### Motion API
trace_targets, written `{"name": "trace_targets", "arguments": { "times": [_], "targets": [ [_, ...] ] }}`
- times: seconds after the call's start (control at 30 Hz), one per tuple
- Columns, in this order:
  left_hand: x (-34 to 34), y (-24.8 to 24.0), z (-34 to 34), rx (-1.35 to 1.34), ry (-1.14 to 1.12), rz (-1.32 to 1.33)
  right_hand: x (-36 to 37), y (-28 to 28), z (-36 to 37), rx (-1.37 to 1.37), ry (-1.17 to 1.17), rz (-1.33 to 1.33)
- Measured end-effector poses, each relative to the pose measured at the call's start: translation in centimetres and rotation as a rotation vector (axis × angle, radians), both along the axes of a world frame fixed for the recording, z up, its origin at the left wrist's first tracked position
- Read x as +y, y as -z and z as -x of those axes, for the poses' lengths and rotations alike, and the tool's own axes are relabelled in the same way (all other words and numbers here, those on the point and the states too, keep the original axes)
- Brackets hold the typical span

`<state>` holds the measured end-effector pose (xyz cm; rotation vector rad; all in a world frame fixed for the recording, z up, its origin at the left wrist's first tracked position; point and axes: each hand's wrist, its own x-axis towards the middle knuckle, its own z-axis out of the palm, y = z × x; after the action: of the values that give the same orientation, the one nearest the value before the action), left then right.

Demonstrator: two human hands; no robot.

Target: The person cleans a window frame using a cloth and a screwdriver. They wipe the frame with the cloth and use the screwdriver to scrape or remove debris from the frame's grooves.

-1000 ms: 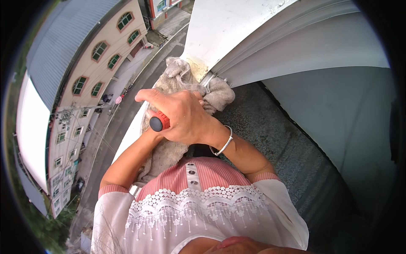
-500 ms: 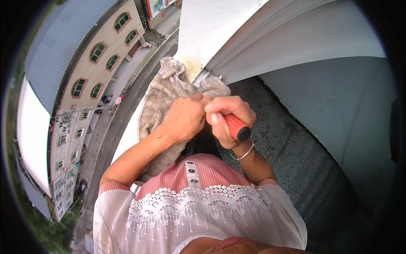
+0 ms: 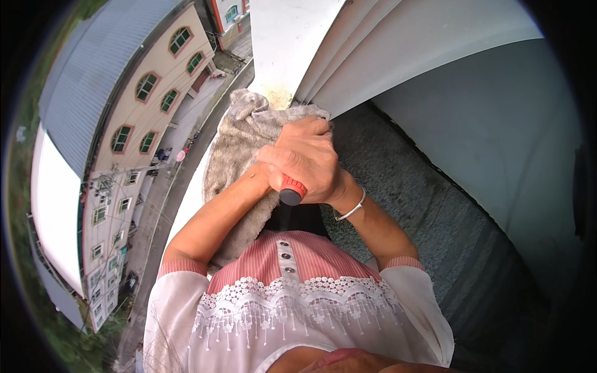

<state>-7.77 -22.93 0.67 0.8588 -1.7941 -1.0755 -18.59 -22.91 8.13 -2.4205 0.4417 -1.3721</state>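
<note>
My right hand [image 3: 314,158] is closed around a red textured handle [image 3: 295,185] with a black round end cap. The rest of that tool is hidden under the hand, so its kind does not show. My left hand [image 3: 266,174] lies beneath and against the right one, and its fingers are covered. Under and beyond both hands a grey-brown, worn fluffy cloth [image 3: 233,146] drapes over the white ledge, with one bunched corner at its far end.
A white post [image 3: 280,50] with a stained foot rises just beyond the cloth. On the right are a pale panel [image 3: 479,143] and a dark speckled floor [image 3: 385,186]. Past the ledge on the left, a street [image 3: 177,174] and buildings [image 3: 134,112] lie far below.
My right hand has turned and shifted left, now covering most of my left hand. The handle's capped end has swung left and points toward me.
</note>
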Motion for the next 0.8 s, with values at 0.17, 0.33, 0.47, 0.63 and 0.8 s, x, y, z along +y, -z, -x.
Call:
{"name": "trace_targets", "arguments": {
  "times": [0.17, 0.33, 0.47, 0.63, 0.8],
  "targets": [
    [-0.2, -1.1, -0.1, -0.081, 0.02, 0.002, -1.9, -1.0, -1.7, -0.129, 0.164, -0.251],
    [3.7, -3.0, -2.5, -0.251, 0.079, -0.068, 3.5, -2.8, -3.3, -0.108, -0.013, -0.44],
    [1.8, -2.9, -0.6, -0.089, 0.034, -0.012, 3.5, -1.4, -3.3, -0.001, -0.036, -0.213],
    [-0.6, -1.9, -0.4, -0.044, 0.042, -0.043, -0.8, 0.4, -0.8, -0.088, 0.044, -0.058],
    [0.7, -2.7, -3.0, 0.005, 0.083, -0.236, 0.3, -2.8, -4.4, 0.09, 0.011, -0.466]
  ]
}}
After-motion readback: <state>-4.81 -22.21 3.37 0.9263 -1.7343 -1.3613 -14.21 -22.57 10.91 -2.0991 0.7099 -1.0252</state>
